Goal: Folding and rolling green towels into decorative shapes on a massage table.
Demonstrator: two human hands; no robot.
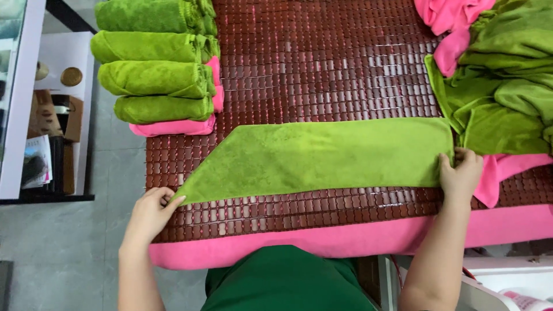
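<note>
Both hands are pinching the green towel (317, 152): left hand (151, 212) grips the near-left corner, right hand (461, 173) clamps the right edge. That keeps it stretched flat on the surface (322, 63), between the folded stack (156, 63) and the loose pile (501, 75).

- A table topped with a dark red-brown tiled mat (322, 63) carries everything.
- A pink cloth (345, 239) hangs over its edge at 6 o'clock.
- A long green towel (322, 155), folded into a strip, lies flat across the middle.
- A stack of folded green and pink towels (158, 69) sits at 10 o'clock.
- A loose heap of green and pink towels (501, 75) lies at 2 o'clock.
</note>
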